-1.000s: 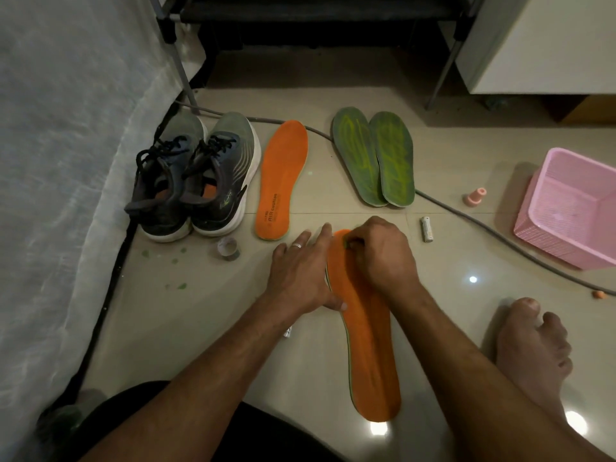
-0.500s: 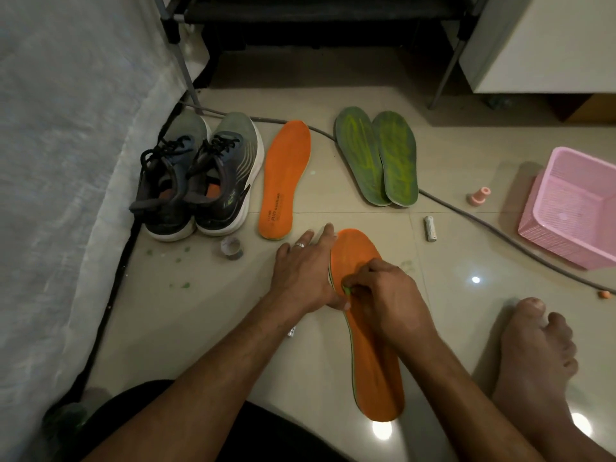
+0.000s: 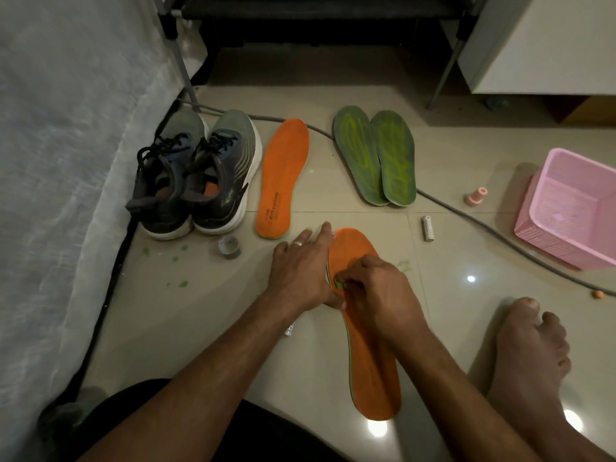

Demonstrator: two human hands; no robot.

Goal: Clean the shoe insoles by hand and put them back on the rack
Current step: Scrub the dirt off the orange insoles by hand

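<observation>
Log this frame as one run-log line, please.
phase: cleaning | left hand: flat, steadying orange insole on floor | right hand: pinching small green piece against it | other insoles: on floor, not racked

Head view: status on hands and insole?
Left hand flat, pinning near orange insole to floor. Right hand pinching small green piece on it. Nothing in the way.

Under your hands lies a long orange foam insole [image 3: 373, 368] with a thin green edge, flat on the floor, toe end pointing away from you. Its twin, a second orange insole [image 3: 283, 176] printed with dark lettering near the heel, lies flat just beyond your left hand. Beyond your right hand, two worn green insoles [image 3: 376, 156] streaked yellow-green lie side by side, overlapping.
</observation>
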